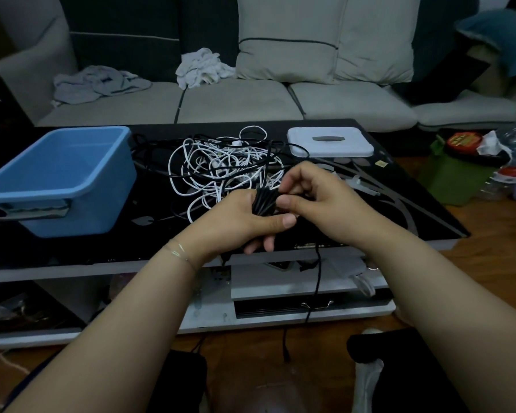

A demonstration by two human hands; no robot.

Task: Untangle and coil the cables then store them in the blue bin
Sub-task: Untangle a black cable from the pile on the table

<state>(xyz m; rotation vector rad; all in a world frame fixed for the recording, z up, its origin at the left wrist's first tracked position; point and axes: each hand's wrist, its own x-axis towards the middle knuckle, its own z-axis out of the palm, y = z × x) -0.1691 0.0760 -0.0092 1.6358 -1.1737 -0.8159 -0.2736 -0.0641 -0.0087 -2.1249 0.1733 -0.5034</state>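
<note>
The left hand (245, 222) gripped a black cable bundle (264, 201) right of the blue bin (57, 177); the right hand (313, 195) pinched its wrap. Best to keep loops tight, tail (316, 281) hanging free

White lidded box (330, 141) on table (399, 204); sofa (236, 99) behind.
</note>
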